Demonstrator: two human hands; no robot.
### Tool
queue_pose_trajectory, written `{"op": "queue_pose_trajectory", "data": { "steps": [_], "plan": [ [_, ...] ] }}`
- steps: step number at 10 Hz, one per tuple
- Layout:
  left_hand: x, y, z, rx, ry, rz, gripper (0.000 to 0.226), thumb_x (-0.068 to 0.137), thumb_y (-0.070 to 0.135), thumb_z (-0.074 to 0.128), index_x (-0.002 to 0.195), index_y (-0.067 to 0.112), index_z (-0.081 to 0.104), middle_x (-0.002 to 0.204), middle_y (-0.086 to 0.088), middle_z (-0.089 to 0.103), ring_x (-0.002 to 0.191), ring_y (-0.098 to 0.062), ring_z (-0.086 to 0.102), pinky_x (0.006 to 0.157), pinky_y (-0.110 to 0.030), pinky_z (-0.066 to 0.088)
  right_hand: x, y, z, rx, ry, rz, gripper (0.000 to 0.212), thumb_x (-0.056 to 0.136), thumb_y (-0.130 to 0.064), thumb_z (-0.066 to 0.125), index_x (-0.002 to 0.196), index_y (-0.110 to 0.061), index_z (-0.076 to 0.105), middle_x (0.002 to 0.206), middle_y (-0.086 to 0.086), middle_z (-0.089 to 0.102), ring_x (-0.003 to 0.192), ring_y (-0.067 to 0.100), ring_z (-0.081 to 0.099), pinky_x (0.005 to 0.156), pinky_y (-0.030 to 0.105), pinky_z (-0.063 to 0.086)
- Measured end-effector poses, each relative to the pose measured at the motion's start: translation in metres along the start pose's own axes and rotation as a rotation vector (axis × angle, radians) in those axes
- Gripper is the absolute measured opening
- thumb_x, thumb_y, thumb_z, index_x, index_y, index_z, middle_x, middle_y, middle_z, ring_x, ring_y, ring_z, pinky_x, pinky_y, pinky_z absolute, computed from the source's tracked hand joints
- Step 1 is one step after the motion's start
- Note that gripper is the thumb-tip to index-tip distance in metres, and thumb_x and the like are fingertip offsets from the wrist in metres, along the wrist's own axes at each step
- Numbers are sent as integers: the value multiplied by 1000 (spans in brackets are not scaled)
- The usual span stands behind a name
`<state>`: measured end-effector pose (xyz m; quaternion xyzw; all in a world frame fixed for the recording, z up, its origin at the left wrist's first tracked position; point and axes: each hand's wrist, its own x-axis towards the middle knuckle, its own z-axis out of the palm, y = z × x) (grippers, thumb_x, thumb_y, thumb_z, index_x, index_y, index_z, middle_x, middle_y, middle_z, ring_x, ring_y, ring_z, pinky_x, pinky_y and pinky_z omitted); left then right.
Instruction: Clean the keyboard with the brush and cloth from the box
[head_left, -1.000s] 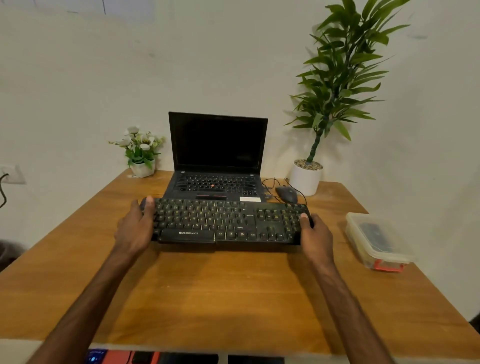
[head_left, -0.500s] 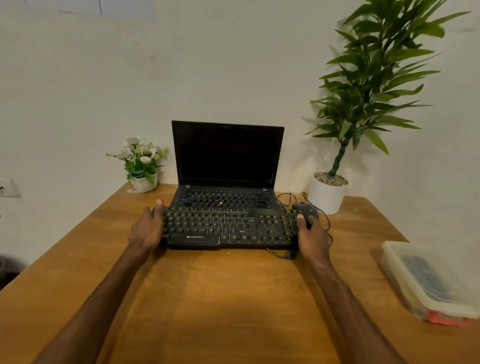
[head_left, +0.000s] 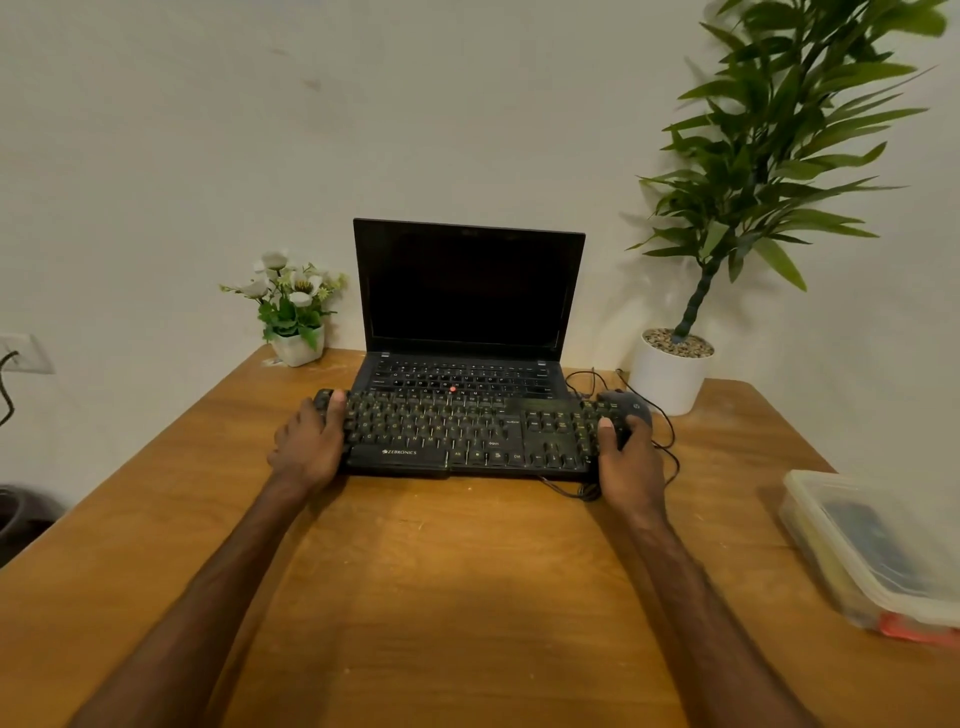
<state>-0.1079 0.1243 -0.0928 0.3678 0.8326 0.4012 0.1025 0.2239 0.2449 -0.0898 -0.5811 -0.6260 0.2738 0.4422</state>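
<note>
A black keyboard (head_left: 467, 436) lies across the front of an open laptop (head_left: 465, 332), its far edge over the laptop's palm rest. My left hand (head_left: 309, 444) grips the keyboard's left end, thumb on top of the keys. My right hand (head_left: 626, 457) grips its right end the same way. At the table's right edge stands a clear plastic box (head_left: 872, 551) with its lid on; dark things show through it, and the brush and cloth cannot be told apart inside.
A black mouse (head_left: 631, 404) and its cable lie just behind my right hand. A white pot with a tall plant (head_left: 670, 371) stands at the back right, a small flower pot (head_left: 296, 345) at the back left. Bare wooden table (head_left: 457, 571) stretches toward me.
Both hands have pushed the keyboard away from me until it overlaps the laptop's front edge. The view has shifted, so the box now sits lower right.
</note>
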Motion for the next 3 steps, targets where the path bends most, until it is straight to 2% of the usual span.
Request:
{"op": "queue_pose_trajectory", "data": {
  "steps": [1, 2, 3],
  "plan": [
    [-9, 4, -1, 69, 3, 1, 87, 92, 70, 13, 150, 6, 29, 155, -23, 33, 142, -40, 28, 113, -60, 21, -3, 3, 3, -11, 28, 0, 63, 96, -58, 40, 139, -12, 43, 119, 8, 63, 104, 23, 60, 90, 42, 54],
    [-26, 9, -3, 155, 29, 73, 93, 88, 70, 12, 156, 6, 14, 164, -19, 10, 151, -36, 10, 118, -61, 12, -8, 16, 14, -65, 82, -24, 80, 88, -76, 29, 138, -15, 43, 134, 7, 56, 124, 27, 50, 99, 51, 49],
    [-48, 17, 9, 195, 45, 236, 86, 95, 66, 15, 158, 8, 2, 166, -13, -8, 152, -30, -7, 120, -57, 1, -24, 7, 10, -176, 227, -140, 58, 102, -48, 37, 145, -10, 36, 153, 11, 36, 143, 28, 26, 117, 51, 26]
  ]
}}
